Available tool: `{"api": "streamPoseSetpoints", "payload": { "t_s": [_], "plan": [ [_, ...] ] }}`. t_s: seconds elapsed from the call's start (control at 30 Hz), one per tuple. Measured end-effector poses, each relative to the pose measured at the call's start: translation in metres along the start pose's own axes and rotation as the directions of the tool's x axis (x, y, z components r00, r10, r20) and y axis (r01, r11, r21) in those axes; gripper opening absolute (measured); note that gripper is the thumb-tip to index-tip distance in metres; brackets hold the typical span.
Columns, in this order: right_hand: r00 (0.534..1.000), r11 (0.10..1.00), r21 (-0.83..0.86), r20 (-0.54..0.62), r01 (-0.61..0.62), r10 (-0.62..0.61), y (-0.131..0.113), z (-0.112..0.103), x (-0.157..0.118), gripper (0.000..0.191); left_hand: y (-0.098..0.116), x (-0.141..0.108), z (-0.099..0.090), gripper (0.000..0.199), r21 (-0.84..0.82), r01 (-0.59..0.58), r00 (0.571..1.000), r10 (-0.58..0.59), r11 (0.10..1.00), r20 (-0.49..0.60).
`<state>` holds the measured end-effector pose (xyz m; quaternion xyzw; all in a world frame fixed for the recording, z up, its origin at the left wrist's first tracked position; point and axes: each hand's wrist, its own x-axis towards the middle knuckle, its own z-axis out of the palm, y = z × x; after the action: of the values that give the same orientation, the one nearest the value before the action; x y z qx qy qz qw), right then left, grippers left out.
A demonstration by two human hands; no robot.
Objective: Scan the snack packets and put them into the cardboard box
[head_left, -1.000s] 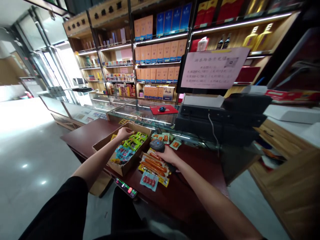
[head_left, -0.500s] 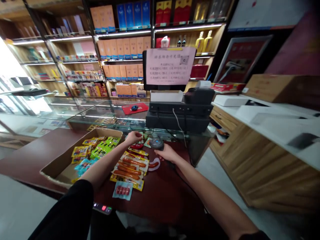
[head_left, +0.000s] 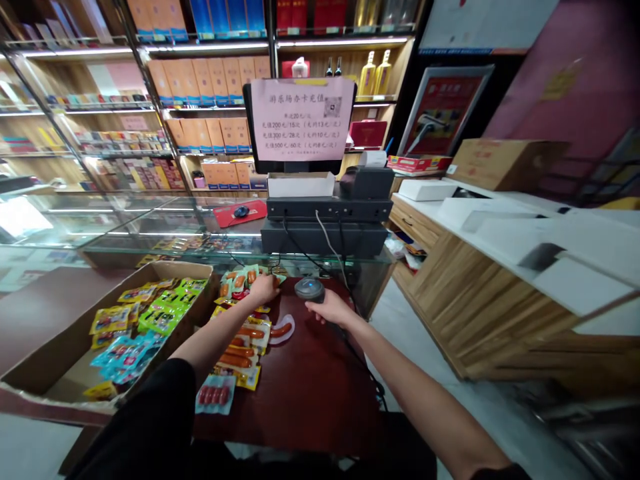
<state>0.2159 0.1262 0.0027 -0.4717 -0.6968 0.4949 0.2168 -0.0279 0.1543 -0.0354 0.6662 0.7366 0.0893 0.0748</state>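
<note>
My right hand (head_left: pixel 327 308) is wrapped round a dark handheld scanner (head_left: pixel 309 289) with a small blue light, over the right part of the red-brown table (head_left: pixel 320 373). At the far end of the packets, my left hand (head_left: pixel 265 288) has its fingers curled down at the small green sausage packets (head_left: pixel 235 281); what they hold, if anything, is hidden. Long sausage packets (head_left: pixel 239 357) lie below my left wrist, with a curved sausage pack (head_left: pixel 283 329) beside them. Nearest me is a clear-blue pack of short sausages (head_left: pixel 215 395).
An open cardboard box (head_left: pixel 75 393) of yellow, green and blue snack packets stands at the left. Beyond the table are a glass counter (head_left: pixel 200 245), a black cash drawer (head_left: pixel 325 238) and a screen with a pink sign (head_left: pixel 303 123). Cables (head_left: pixel 350 287) hang beside the scanner.
The view has turned right, so the scene sits further left. My left hand has shifted right relative to the packets, uncovering more green ones. My right hand still holds the scanner.
</note>
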Motion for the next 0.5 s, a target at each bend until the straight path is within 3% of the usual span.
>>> {"api": "streamPoseSetpoints", "payload": {
  "t_s": [0.2,0.3,0.33,0.4,0.5],
  "plan": [
    [1.000,1.000,0.005,0.008,-0.004,0.004,0.001,0.004,-0.003,0.014,-0.006,-0.005,-0.016,0.030,-0.134,0.018,1.000,-0.017,0.991,0.011],
    [0.999,1.000,0.017,0.026,0.025,-0.026,-0.006,0.009,-0.005,0.013,-0.017,-0.014,-0.025,0.030,-0.440,0.093,0.995,-0.093,0.893,0.021],
    [0.999,0.999,0.023,0.032,0.039,-0.040,-0.010,0.011,-0.006,0.013,-0.021,-0.019,-0.027,0.031,-0.598,0.127,0.990,-0.134,0.791,0.033],
    [0.997,0.997,0.035,0.036,0.068,-0.070,-0.020,0.016,-0.011,0.013,-0.028,-0.035,-0.030,0.036,-0.858,0.175,0.975,-0.206,0.482,0.083],
    [0.994,0.993,0.050,0.028,0.108,-0.110,-0.039,0.027,-0.023,0.015,-0.036,-0.066,-0.037,0.047,-0.981,0.164,0.960,-0.246,0.100,0.135]
  ]
}}
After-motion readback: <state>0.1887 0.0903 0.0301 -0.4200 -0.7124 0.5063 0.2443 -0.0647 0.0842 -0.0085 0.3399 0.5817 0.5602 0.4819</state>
